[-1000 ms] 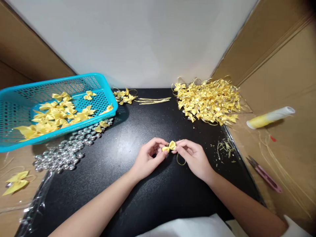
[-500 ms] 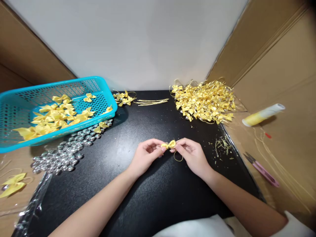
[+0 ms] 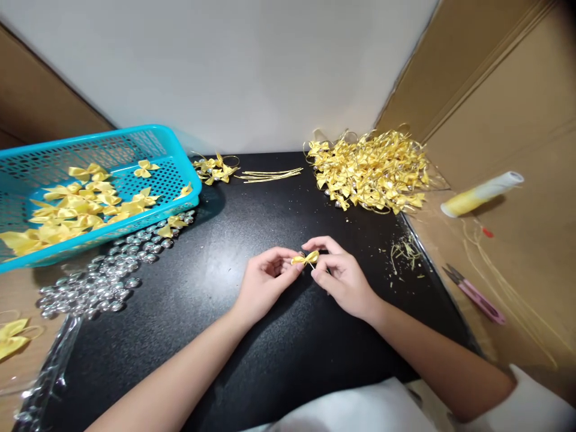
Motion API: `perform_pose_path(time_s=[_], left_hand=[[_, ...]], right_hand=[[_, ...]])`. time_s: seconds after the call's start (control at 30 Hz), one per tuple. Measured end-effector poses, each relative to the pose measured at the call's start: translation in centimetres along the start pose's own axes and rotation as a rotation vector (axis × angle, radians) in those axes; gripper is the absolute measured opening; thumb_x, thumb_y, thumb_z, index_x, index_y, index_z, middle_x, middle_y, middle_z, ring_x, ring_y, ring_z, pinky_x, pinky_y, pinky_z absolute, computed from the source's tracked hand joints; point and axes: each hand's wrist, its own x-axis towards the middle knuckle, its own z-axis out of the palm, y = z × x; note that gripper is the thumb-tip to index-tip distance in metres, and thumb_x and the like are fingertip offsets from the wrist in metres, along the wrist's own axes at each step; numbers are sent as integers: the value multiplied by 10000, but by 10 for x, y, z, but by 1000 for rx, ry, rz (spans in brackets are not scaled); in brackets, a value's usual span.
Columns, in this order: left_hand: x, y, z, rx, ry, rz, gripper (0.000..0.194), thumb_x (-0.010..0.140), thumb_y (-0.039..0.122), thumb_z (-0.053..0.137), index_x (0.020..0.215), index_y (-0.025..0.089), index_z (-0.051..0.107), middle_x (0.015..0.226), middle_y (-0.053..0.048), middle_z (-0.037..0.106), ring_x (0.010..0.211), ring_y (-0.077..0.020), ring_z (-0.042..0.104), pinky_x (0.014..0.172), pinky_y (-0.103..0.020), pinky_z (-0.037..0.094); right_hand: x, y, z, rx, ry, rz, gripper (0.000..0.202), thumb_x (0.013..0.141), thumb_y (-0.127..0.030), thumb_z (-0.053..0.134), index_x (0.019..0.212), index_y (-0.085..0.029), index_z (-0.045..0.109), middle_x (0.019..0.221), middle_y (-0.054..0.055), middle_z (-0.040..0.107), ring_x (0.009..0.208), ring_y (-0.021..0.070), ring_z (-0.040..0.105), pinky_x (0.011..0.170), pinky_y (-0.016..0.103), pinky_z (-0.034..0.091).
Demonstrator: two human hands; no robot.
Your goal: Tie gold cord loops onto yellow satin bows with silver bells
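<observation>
A small yellow ribbon bow (image 3: 306, 258) is pinched between the thumb and fingers of my left hand (image 3: 265, 279), above the black table. At the bow's right side, my right hand (image 3: 344, 279) has its thumb and a finger closed on a thin gold cord (image 3: 313, 266) that runs from the bow's middle. My right index finger is raised over the bow. Most of the cord is hidden behind the right fingers.
On the left, a turquoise basket (image 3: 177, 201) holds yellow bows, with silver beads (image 3: 96, 282) beside it. Cut gold cords (image 3: 270, 174) lie at the back, near a heap of finished-looking bows (image 3: 369, 171). Pink-handled snips (image 3: 477, 295) and a tube (image 3: 481, 195) lie right.
My right hand has shifted from gripping the bow's right loop to the cord, and its index finger has lifted. The cord loop below the bow no longer shows. The view has shifted slightly.
</observation>
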Motion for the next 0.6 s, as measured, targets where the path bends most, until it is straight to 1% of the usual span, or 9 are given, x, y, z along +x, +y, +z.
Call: perform_pose_path(time_s=[0.1, 0.2, 0.37, 0.6], left_hand=[[0, -2, 0, 20, 11, 3, 129, 718, 250, 781, 782, 163, 711, 655, 9, 664, 589, -91, 567, 582, -205, 451], [0, -3, -1, 42, 27, 5, 118, 720, 244, 781, 739, 158, 703, 643, 11, 655, 584, -86, 554, 576, -198, 439], [0, -5, -1, 44, 33, 7, 120, 722, 243, 780, 726, 151, 703, 640, 3, 659, 581, -91, 552, 572, -207, 433], [-1, -5, 0, 26, 49, 6, 120, 702, 239, 792, 713, 153, 708, 640, -2, 668, 574, -96, 555, 566, -214, 434]], right_hand=[[1, 0, 1, 88, -38, 41, 266, 802, -155, 586, 555, -184, 492, 1015, 65, 586, 973, 201, 587, 891, 360, 450], [2, 0, 2, 136, -55, 57, 271, 801, -148, 575, 549, -179, 481, 964, 57, 560, 902, 180, 577, 842, 341, 446], [2, -1, 2, 168, -70, 68, 270, 799, -163, 576, 547, -176, 480, 952, 49, 549, 875, 165, 560, 823, 328, 438], [1, 0, 3, 169, -74, 74, 287, 808, -181, 599, 547, -177, 480, 961, 54, 550, 887, 177, 556, 823, 341, 442]])
